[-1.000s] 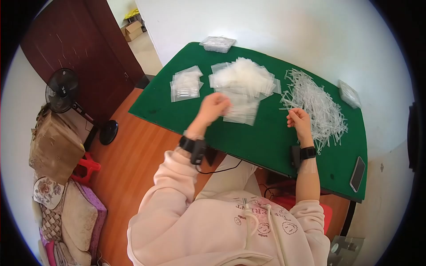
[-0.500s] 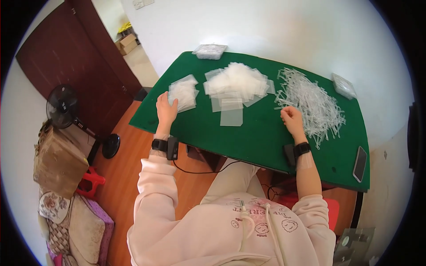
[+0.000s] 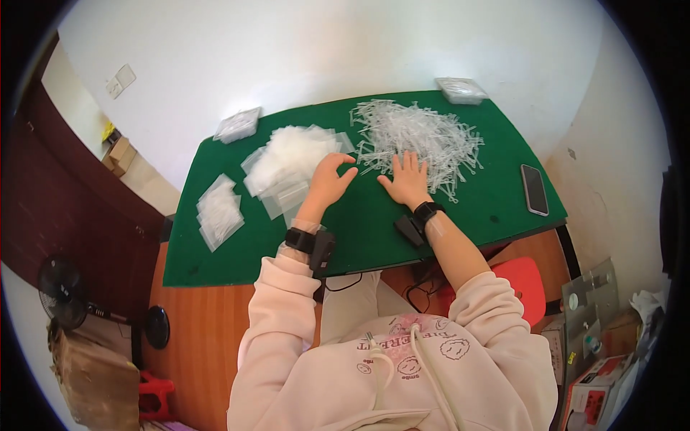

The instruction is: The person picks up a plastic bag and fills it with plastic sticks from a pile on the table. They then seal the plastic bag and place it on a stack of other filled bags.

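Observation:
My right hand lies with its fingers spread on the near edge of a heap of transparent plastic sticks with small looped ends. Just to its left is my left hand, fingers curved, thumb held apart, and nothing visible between them. It hovers at the right edge of a pile of flat, see-through plastic bags and partly hides it. Farther left lies a smaller stack of bags that look whitish and filled. Both wrists wear black straps with a dark box.
Everything rests on a green-covered table. One transparent packet stands at the back left, another packet at the back right. A phone lies near the right edge. A red stool is below, a black fan at left.
My view has turned to the right. My left hand has moved right, from the small bag stack to beside the large bag pile. My right hand has opened and spread onto the sticks.

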{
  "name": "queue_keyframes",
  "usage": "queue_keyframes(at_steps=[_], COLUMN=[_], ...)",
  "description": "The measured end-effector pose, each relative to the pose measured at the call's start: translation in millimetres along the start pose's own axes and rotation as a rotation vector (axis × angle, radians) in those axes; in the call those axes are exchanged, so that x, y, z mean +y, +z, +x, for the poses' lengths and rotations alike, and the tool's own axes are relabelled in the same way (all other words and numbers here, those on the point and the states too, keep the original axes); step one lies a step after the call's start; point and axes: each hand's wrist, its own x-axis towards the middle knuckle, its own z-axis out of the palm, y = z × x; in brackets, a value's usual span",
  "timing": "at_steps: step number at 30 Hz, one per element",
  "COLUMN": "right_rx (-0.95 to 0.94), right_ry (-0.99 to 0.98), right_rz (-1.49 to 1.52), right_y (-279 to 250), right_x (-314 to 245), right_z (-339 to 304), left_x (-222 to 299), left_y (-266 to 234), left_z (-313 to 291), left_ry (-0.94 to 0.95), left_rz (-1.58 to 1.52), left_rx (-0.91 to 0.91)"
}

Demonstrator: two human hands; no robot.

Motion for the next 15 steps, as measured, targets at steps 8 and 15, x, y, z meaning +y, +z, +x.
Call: queue_keyframes(at_steps=[8, 15], right_rx=[0.0, 0.046], right_ry=[-0.119, -0.375], right_rz=[0.022, 0.313], right_y=[2.3, -11.3], right_x=[4.0, 17.2], right_z=[-5.3, -1.4], left_x=[-29.8, -31.5], left_y=[44.7, 44.8], left_z=[-9.2, -14.7], left_ry=[-0.061, -0.094], left_rz=[-0.112, -0.088], left_rx=[-0.01, -0.046])
